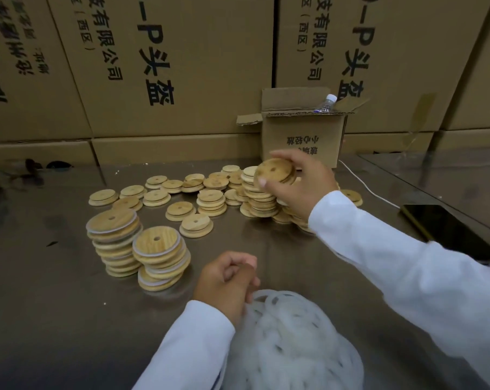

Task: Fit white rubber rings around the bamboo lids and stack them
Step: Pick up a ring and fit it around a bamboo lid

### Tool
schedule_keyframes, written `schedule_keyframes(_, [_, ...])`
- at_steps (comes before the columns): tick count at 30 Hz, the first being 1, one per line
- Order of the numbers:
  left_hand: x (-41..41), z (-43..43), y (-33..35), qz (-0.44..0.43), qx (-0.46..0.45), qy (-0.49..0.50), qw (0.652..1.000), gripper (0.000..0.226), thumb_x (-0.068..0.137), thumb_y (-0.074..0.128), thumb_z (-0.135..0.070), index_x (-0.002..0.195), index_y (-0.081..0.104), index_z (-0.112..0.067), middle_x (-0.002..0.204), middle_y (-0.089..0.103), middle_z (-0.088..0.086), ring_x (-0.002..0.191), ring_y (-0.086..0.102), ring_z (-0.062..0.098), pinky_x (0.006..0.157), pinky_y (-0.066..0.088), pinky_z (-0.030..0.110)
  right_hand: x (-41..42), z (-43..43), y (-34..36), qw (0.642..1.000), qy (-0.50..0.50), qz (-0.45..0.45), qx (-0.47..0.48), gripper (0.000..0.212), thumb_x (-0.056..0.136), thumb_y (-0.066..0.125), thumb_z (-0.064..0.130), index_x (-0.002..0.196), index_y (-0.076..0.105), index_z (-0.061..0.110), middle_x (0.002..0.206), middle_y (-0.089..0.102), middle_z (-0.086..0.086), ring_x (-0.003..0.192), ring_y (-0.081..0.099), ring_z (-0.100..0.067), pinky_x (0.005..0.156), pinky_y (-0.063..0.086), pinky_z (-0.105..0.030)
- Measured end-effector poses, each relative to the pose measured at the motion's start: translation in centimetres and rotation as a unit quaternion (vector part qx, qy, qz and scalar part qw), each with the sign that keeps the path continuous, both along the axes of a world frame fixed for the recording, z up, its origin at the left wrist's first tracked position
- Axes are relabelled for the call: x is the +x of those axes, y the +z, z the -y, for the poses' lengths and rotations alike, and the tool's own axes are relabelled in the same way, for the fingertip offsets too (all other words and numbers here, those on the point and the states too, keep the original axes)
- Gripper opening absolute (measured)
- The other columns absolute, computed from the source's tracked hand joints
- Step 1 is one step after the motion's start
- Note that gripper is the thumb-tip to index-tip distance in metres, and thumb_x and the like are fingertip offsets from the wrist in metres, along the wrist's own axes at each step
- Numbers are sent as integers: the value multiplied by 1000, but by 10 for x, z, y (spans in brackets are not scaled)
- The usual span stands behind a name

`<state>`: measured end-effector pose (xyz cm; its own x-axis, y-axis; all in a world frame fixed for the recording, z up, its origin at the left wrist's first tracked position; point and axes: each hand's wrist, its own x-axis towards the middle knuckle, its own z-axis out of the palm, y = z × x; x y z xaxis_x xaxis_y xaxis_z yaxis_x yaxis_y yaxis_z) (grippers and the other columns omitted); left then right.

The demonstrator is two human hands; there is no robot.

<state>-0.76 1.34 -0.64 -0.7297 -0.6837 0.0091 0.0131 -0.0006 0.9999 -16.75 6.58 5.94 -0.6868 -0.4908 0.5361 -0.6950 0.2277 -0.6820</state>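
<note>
- Bamboo lid (pixel 274 171), round with a small centre hole, is tilted up at centre right of the frame; the right hand (pixel 297 187) grips its edge, fingers and thumb curled round it; it hangs just above a tall stack (pixel 259 198) of bare lids
- left hand (pixel 227 280) sits at lower centre with fingers curled, at the top edge of the heap of white rubber rings (pixel 291 333); whether it pinches a ring I cannot tell
- two ringed stacks (pixel 113 243) stand side by side at centre left on the counter (pixel 55 291); both lean
- loose lids (pixel 182 211) lie in low piles behind them
- small open carton (pixel 302 136) holding a bottle (pixel 326 104) stands at the back; a phone (pixel 446 229) with a white cable (pixel 364 187) lies at right
</note>
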Motion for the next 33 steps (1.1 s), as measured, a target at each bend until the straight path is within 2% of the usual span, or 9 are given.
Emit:
schedule_keyframes(5, [-1,4,9,-65,135,14,989,38,97,37,-32,79,60,-6,46,58,3,35,52,13,36,42,18,65,-43,3,983,175,-51,34,54,60,80,38,108,56,45,108,60,20,107,53,-2,94,41,-24])
schedule_keyframes(10, [8,5,11,-96,160,-41,982,47,86,40,-47,88,65,-7,73,72,11,63,69,20,50,56,29,87,-63,-25,981,184,-36,51,59,61,83,32,112,55,42,110,57,26,110,51,-3,95,43,-32])
schedule_keyframes(14, [17,-1,4,-110,23,-29,993,9,82,60,-16,88,66,-12,73,72,5,67,68,17,53,54,25,87,-66,-46,982,177,-55,47,66,62,83,31,112,45,51,116,47,36,118,43,6,99,35,-18])
schedule_keyframes(16, [18,-2,1,-111,1,-23,994,7,84,59,-11,89,64,-13,71,72,2,66,68,16,55,56,28,81,-68,-53,977,194,-62,60,72,64,80,34,118,38,55,123,40,37,125,36,7,103,29,-14])
schedule_keyframes(19, [18,0,0,-118,-2,-14,993,8,83,61,-11,89,64,-15,70,71,-2,67,67,13,57,58,34,66,-72,-64,984,169,-21,43,49,78,68,35,117,44,51,123,48,30,121,41,6,98,31,-8])
schedule_keyframes(22, [16,3,-1,-132,17,-13,991,11,83,61,-12,87,66,-21,71,71,-7,71,67,10,50,53,28,49,-75,-75,991,106,-6,79,16,86,61,28,101,66,29,101,60,12,105,52,-8,88,38,-22])
schedule_keyframes(27, [14,7,-3,-132,50,-28,990,17,83,61,-14,81,68,-29,75,70,-11,91,64,24,53,54,29,37,-75,-85,958,91,-48,267,16,84,61,33,95,71,27,94,58,6,99,47,-14,87,35,-27])
schedule_keyframes(31, [14,6,-3,-134,54,-20,989,15,87,58,-12,85,65,-26,74,71,-9,89,65,24,53,55,28,37,-74,-81,965,106,-8,241,2,77,71,30,78,72,31,95,58,8,94,51,-10,79,38,-20])
schedule_keyframes(33, [13,6,-5,-129,60,-7,990,12,89,56,-12,86,61,-23,80,70,-2,90,64,27,52,54,27,38,-72,-82,969,114,14,218,15,75,73,26,67,67,37,96,55,12,91,52,-7,73,36,-12])
